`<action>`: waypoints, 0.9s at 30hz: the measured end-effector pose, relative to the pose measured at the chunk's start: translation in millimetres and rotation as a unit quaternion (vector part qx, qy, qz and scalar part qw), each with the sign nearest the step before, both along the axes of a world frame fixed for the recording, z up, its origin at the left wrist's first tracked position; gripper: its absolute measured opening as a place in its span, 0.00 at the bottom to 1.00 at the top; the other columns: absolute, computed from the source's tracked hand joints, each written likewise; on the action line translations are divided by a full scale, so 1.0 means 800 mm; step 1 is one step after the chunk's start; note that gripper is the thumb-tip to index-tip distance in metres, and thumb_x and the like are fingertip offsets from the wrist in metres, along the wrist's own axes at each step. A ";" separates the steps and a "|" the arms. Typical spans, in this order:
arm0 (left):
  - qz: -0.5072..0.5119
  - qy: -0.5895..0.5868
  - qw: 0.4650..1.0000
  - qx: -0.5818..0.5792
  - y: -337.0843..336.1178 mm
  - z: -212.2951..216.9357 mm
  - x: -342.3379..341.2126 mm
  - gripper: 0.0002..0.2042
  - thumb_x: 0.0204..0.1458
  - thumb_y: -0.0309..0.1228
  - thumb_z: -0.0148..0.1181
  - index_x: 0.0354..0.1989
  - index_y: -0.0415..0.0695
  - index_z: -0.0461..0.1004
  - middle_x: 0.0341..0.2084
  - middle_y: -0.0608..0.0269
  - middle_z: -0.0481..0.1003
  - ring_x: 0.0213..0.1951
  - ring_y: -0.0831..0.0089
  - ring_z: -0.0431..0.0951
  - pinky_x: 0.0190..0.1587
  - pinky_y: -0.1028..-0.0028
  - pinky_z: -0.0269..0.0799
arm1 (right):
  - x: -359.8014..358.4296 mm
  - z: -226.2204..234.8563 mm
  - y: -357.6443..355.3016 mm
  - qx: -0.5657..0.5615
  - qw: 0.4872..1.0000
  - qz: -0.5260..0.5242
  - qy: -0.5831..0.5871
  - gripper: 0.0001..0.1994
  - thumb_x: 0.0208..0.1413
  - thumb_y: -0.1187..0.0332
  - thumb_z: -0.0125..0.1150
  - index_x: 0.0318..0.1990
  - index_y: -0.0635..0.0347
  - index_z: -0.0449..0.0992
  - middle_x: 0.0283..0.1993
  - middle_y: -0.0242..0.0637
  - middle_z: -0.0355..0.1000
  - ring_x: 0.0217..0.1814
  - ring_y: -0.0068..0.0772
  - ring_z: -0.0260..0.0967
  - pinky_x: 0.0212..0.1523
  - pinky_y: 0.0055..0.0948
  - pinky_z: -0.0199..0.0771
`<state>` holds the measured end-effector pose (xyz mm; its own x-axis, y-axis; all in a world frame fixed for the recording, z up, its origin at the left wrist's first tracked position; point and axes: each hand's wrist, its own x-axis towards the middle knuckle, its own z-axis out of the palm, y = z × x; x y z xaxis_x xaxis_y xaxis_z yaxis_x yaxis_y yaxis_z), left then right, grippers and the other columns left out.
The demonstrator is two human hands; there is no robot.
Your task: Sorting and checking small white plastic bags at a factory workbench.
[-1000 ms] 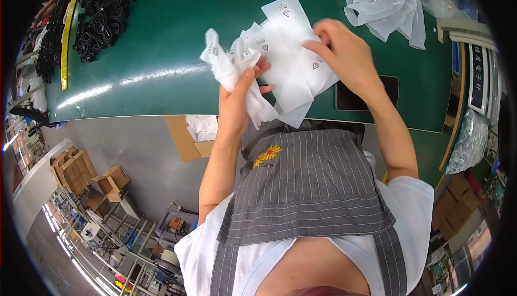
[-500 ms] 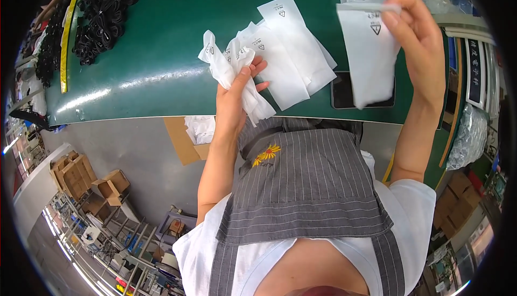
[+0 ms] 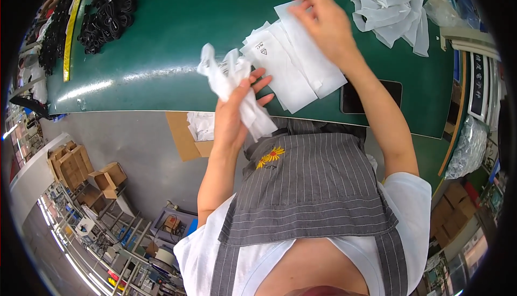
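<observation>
My left hand [image 3: 235,112] grips a bunch of crumpled white plastic bags [image 3: 230,82] just off the near edge of the green table [image 3: 161,43]. My right hand [image 3: 323,24] pinches the top of a flat white bag [image 3: 309,53] and lays it over a small stack of flat white bags [image 3: 285,75] on the table. A loose pile of white bags [image 3: 385,2] lies at the far right of the table.
A heap of black bands [image 3: 107,5] covers the far left of the table. A black rectangular pad [image 3: 371,96] lies at the near right edge. A cardboard box with white bags [image 3: 196,131] stands on the floor below. Brown cartons [image 3: 75,166] stand left.
My right hand took a flat white bag from the pile at the far right and brought it left onto the stack. My left hand kept its bunch and barely moved.
</observation>
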<state>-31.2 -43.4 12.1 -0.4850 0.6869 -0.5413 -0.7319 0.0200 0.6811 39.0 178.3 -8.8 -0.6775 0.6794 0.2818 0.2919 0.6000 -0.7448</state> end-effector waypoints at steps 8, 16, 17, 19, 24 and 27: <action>-0.001 -0.014 0.999 0.036 0.024 -0.023 0.001 0.12 0.57 0.31 0.51 0.45 0.36 0.67 0.53 0.49 0.66 0.56 0.58 0.67 0.54 0.62 0.67 | 0.012 -0.009 0.036 -0.155 0.980 -0.014 -0.124 0.15 0.50 0.58 0.62 0.35 0.61 0.73 0.33 0.38 0.73 0.33 0.34 0.70 0.37 0.29 0.69; 0.033 -0.065 0.993 0.090 0.009 -0.021 -0.001 0.11 0.58 0.30 0.49 0.44 0.36 0.67 0.54 0.47 0.65 0.59 0.57 0.64 0.57 0.60 0.64 | 0.028 0.066 0.021 -0.268 0.955 0.112 0.056 0.07 0.56 0.65 0.57 0.33 0.58 0.70 0.25 0.22 0.68 0.27 0.10 0.61 0.29 0.14 0.60; 0.062 -0.045 0.994 0.075 0.003 -0.019 -0.003 0.10 0.59 0.31 0.48 0.43 0.36 0.67 0.54 0.47 0.65 0.59 0.56 0.63 0.58 0.59 0.63 | 0.024 0.061 0.008 -0.283 0.949 0.133 0.029 0.08 0.54 0.64 0.58 0.32 0.60 0.71 0.24 0.26 0.69 0.26 0.15 0.61 0.28 0.18 0.61; 0.089 -0.013 0.994 0.054 -0.014 -0.017 -0.013 0.10 0.60 0.32 0.46 0.41 0.38 0.67 0.55 0.45 0.64 0.60 0.55 0.62 0.60 0.57 0.60 | 0.011 0.037 -0.017 -0.278 0.949 0.151 -0.009 0.09 0.53 0.64 0.60 0.32 0.61 0.71 0.21 0.32 0.69 0.24 0.22 0.64 0.27 0.23 0.62; 0.062 -0.035 0.997 0.003 -0.021 0.006 -0.007 0.12 0.59 0.33 0.48 0.45 0.37 0.67 0.55 0.46 0.64 0.60 0.55 0.62 0.59 0.57 0.60 | 0.013 -0.006 -0.039 -0.016 0.996 0.081 -0.047 0.09 0.52 0.64 0.60 0.35 0.59 0.71 0.32 0.34 0.71 0.32 0.28 0.69 0.33 0.27 0.68; 0.058 -0.033 0.998 0.010 -0.009 0.009 -0.003 0.14 0.58 0.32 0.50 0.48 0.35 0.66 0.55 0.47 0.64 0.60 0.56 0.62 0.57 0.58 0.62 | 0.042 -0.002 -0.001 -0.012 0.998 -0.015 -0.063 0.16 0.54 0.60 0.58 0.44 0.62 0.71 0.42 0.42 0.70 0.44 0.38 0.69 0.43 0.33 0.69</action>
<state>-33.3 -50.6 19.5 -0.5251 0.6398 -0.5612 -0.7720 -0.0805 0.6305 72.8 177.3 -10.4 -0.6854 0.7057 0.1796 0.4014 0.5719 -0.7154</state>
